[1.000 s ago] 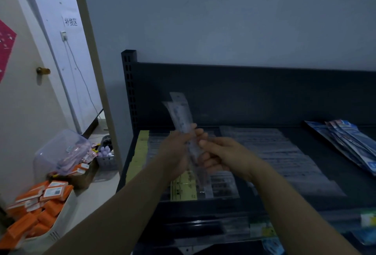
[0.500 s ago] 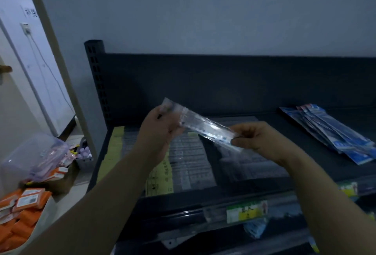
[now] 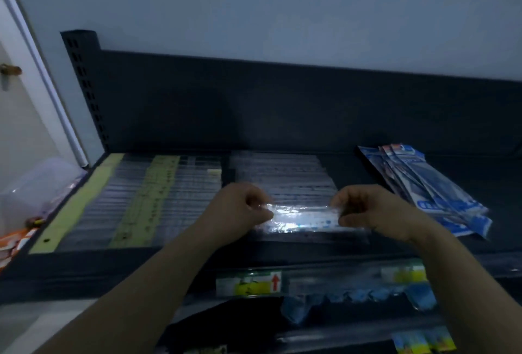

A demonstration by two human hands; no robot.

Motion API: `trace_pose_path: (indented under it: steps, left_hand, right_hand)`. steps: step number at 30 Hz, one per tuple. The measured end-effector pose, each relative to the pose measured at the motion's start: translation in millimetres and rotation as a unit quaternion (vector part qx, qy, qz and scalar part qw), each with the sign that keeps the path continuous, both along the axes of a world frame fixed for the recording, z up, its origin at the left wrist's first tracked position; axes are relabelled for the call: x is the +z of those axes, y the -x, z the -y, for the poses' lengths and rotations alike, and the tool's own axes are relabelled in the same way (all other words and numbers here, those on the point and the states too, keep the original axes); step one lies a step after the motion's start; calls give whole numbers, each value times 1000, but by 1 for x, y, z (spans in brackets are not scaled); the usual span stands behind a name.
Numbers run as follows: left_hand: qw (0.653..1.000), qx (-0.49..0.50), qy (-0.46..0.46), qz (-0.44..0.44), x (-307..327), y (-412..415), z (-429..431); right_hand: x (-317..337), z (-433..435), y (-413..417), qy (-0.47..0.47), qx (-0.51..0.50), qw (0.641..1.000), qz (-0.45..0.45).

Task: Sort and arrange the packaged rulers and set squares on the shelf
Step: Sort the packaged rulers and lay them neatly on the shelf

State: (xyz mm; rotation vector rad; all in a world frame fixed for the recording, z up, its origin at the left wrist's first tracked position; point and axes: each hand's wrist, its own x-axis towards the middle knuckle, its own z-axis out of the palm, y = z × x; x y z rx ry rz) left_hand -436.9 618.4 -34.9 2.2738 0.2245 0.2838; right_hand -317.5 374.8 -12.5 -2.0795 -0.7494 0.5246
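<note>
A clear packaged ruler (image 3: pixel 302 218) lies level just above the dark shelf (image 3: pixel 353 249), near its front edge. My left hand (image 3: pixel 240 209) pinches its left end and my right hand (image 3: pixel 367 209) pinches its right end. Behind it a stack of clear packaged rulers (image 3: pixel 282 175) lies flat. A wider spread of clear and yellow packaged rulers (image 3: pixel 147 198) covers the shelf's left part. Blue packaged sets (image 3: pixel 429 187) are fanned out at the right.
The shelf's dark back panel (image 3: pixel 282 105) rises behind the stacks. Price labels (image 3: pixel 248 283) line the front rail, with blue packs (image 3: pixel 358 297) on the level below. A clear plastic box (image 3: pixel 34 187) and orange packets (image 3: pixel 14 240) sit on the floor at left.
The ruler has gone from tilted in the air to level and low over the shelf's front, both hands still pinching its ends. The view has shifted closer and downward.
</note>
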Motion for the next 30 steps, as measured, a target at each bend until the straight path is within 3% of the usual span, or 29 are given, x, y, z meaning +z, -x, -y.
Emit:
trace_pose_path:
  steps: [5, 9, 13, 17, 20, 24, 30]
  left_hand:
    - [989, 44, -111, -84, 0, 6, 25]
    - [945, 58, -301, -113, -3, 18, 34]
    - [954, 16, -255, -156, -12, 29, 41]
    - [972, 63, -207, -91, -7, 34, 44]
    - [973, 46, -207, -95, -6, 35, 49]
    - [977, 88, -169, -91, -9, 27, 42]
    - [955, 84, -236, -160, -16, -9, 50]
  right_hand:
    - [-17, 16, -3, 28, 22, 998, 48]
    - [-27, 28, 1, 51, 41, 992, 104]
    - [-39, 30, 6, 134, 104, 982, 85]
    - [-37, 32, 1, 116, 68, 986, 100]
    - [-39, 33, 2, 146, 96, 979, 101]
    - [-40, 34, -5, 114, 59, 987, 97]
    - [-39, 23, -24, 122, 34, 984, 128]
